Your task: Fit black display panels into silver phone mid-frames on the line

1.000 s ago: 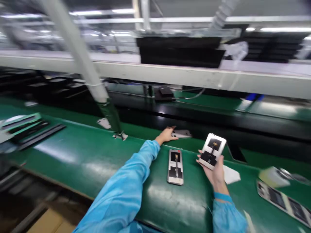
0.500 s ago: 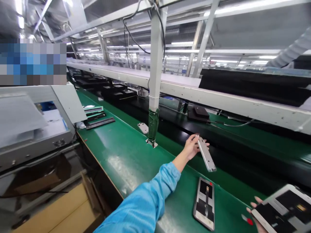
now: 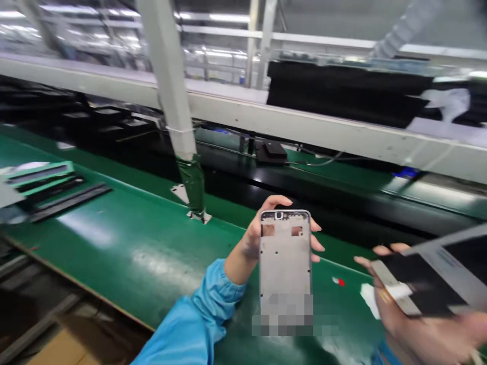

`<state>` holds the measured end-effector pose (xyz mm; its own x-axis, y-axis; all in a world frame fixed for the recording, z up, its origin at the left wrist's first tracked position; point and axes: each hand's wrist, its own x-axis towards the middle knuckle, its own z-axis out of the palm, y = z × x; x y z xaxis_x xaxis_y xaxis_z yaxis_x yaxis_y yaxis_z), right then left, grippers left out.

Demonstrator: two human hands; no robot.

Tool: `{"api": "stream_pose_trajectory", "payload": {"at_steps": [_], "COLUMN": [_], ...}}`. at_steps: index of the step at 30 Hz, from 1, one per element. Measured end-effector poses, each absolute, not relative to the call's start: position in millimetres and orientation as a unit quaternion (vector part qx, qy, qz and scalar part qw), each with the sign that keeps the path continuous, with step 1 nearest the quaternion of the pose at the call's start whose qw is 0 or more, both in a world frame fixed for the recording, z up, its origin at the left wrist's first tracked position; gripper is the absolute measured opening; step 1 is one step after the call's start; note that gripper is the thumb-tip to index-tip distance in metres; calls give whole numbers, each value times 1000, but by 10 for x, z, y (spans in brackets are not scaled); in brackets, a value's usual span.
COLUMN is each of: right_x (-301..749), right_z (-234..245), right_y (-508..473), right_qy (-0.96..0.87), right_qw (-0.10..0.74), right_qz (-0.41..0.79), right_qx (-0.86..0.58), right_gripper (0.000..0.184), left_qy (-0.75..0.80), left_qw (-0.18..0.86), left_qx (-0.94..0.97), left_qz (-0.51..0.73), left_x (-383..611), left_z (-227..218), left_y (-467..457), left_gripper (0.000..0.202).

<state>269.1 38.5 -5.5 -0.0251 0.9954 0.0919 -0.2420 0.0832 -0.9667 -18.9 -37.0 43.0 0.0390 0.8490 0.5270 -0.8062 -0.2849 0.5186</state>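
Note:
My left hand [image 3: 249,241], in a blue sleeve, grips a silver phone frame [image 3: 285,263] from behind, its fingertips showing past the right edge. The frame stands nearly upright with its flat inner side facing me, showing small cutouts near the top. A blurred patch covers its lower end. My right hand [image 3: 422,337] is closed around a phone screen assembly [image 3: 414,281] with a black and silver back, tilted and partly out of view at the right. A small white piece [image 3: 370,300] lies beside that hand on the green bench.
The green bench [image 3: 125,258] runs from left to right. A post [image 3: 169,76] wrapped in green at its foot rises from it. Dark and green strips [image 3: 72,203] lie at the left. A small red-tipped piece [image 3: 340,282] is near the bench's far edge. A white shelf [image 3: 236,109] crosses behind.
The view has swung right. My left hand has brought the phone frame closer and turned its flat side toward me. The screen assembly in my right hand has come nearer and tilted.

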Motion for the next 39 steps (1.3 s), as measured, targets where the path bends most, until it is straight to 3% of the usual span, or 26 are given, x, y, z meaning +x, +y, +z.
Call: {"api": "stream_pose_trajectory", "payload": {"at_steps": [2, 4, 11, 18, 22, 29, 36, 39], "right_x": [2522, 2390, 2374, 2406, 2382, 2118, 2160, 2273], "right_z": [102, 205, 248, 170, 188, 265, 111, 63], "right_y": [309, 300, 290, 343, 320, 113, 136, 171], "right_qy": [-469, -506, -538, -601, -622, -617, -710, -734], "right_qw": [641, 654, 651, 624, 614, 628, 588, 551], "right_qz": [480, 435, 452, 425, 440, 451, 363, 364], "right_qx": [-373, -355, -286, -263, -206, -149, -135, -160], "right_gripper": [78, 74, 56, 64, 59, 61, 67, 76], "left_qy": [14, 6, 24, 20, 33, 153, 236, 228], "left_qw": [613, 625, 615, 601, 583, 461, 469, 471], "left_qx": [421, 430, 433, 442, 426, 368, 283, 287], "left_qz": [668, 652, 659, 666, 691, 793, 803, 803], "left_x": [-146, -105, 19, 14, 20, -128, -162, -166], "left_z": [441, 445, 410, 393, 485, 494, 543, 571], "left_y": [-361, -354, -420, -407, -360, -80, 10, 12], "left_gripper": [74, 70, 62, 51, 45, 50, 65, 62]}}
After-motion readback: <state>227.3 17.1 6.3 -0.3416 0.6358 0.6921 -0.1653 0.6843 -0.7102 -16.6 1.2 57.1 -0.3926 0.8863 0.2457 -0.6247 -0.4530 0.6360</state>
